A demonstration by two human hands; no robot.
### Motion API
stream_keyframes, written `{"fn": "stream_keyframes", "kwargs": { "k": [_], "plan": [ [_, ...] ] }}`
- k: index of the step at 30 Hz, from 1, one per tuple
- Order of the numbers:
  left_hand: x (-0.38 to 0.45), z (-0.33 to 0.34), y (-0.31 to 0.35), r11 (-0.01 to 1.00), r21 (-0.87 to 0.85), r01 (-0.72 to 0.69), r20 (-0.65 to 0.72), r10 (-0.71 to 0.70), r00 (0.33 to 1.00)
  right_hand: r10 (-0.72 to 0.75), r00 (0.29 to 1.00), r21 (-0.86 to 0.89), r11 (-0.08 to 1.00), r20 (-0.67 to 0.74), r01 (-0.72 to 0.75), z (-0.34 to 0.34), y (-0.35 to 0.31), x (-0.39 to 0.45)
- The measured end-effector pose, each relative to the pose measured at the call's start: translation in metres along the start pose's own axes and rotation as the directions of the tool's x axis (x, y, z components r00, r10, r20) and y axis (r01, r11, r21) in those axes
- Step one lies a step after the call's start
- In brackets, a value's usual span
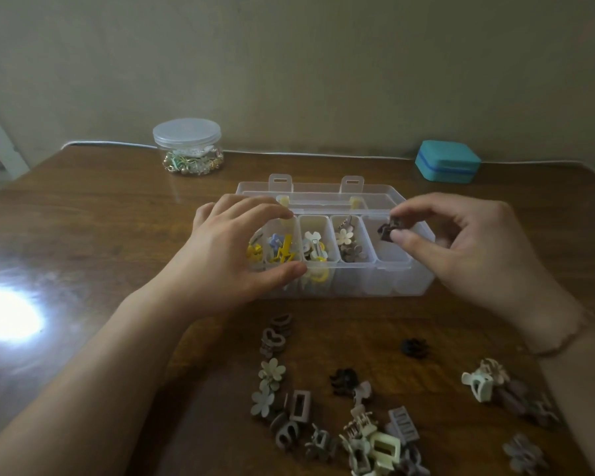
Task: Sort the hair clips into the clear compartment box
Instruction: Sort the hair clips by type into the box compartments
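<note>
The clear compartment box (416, 280) stands open at the table's middle, its lid folded back. Its left compartments hold yellow, blue, white and beige clips; the rightmost one looks empty. My left hand (227, 255) grips the box's left end, fingers over the far rim and thumb on the front wall. My right hand (468, 249) pinches a small dark brown clip (389, 230) between thumb and fingers, just above the rightmost compartment. Several loose hair clips (364, 431) in brown, beige, green and black lie on the table in front of the box.
A round clear jar (188, 146) with small trinkets stands at the back left. A teal zip case (447, 161) sits at the back right near the wall. A bright light glare (7, 317) marks the wooden table at the left. More clips (502, 389) lie at the right.
</note>
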State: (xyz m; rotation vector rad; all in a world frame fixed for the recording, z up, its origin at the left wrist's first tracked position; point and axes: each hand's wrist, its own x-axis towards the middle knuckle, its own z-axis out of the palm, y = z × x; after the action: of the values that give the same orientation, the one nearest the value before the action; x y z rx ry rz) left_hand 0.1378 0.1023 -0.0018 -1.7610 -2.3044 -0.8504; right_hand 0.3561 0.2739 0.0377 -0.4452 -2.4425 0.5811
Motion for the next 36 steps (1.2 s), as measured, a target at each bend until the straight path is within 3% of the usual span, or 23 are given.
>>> {"fn": "stream_keyframes", "kwargs": {
  "k": [2, 5, 7, 9, 11, 13, 16, 31, 33, 36],
  "plan": [
    [0.0, 0.0, 0.0, 1.0, -0.001, 0.003, 0.002, -0.003, 1.0, 0.03, 0.999, -0.106, 0.994, 0.014, -0.029, 0.002, 0.006, 0.0],
    [0.0, 0.0, 0.0, 1.0, 0.001, 0.001, 0.0, -0.001, 1.0, -0.064, 0.998, -0.147, 0.987, -0.015, 0.061, -0.002, 0.002, -0.001],
    [0.0, 0.0, 0.0, 1.0, 0.003, 0.0, 0.0, 0.0, 1.0, -0.21, 0.965, -0.1, 0.969, 0.159, 0.228, -0.005, -0.008, -0.005],
    [0.0, 0.0, 0.0, 1.0, 0.002, 0.002, 0.0, -0.002, 1.0, -0.317, 0.818, -0.034, 0.925, 0.48, 0.378, -0.005, -0.017, -0.01],
    [0.0, 0.0, 0.001, 1.0, -0.001, 0.004, -0.005, -0.004, 1.0, -0.316, 0.652, -0.02, 0.891, 0.689, 0.453, 0.001, -0.024, -0.014],
    [0.0, 0.0, 0.002, 1.0, -0.009, 0.007, -0.005, -0.007, 1.0, -0.307, 0.569, 0.001, 0.881, 0.763, 0.474, 0.006, -0.026, -0.015],
    [0.0, 0.0, 0.001, 1.0, -0.012, 0.002, -0.008, -0.002, 1.0, -0.322, 0.524, 0.037, 0.875, 0.789, 0.482, 0.013, -0.027, -0.016],
    [0.0, 0.001, 0.001, 1.0, -0.029, 0.002, -0.018, -0.002, 1.0, -0.127, 0.658, -0.184, 0.906, 0.742, 0.382, 0.002, -0.014, -0.008],
    [0.0, 0.001, 0.002, 0.999, -0.033, 0.0, -0.017, -0.001, 1.0, -0.17, 0.752, -0.135, 0.936, 0.636, 0.326, -0.005, -0.01, -0.006],
    [0.0, 0.001, 0.002, 0.999, -0.036, 0.001, -0.016, -0.001, 1.0, -0.196, 0.937, -0.042, 0.975, 0.289, 0.217, -0.014, -0.007, -0.003]
  ]
}}
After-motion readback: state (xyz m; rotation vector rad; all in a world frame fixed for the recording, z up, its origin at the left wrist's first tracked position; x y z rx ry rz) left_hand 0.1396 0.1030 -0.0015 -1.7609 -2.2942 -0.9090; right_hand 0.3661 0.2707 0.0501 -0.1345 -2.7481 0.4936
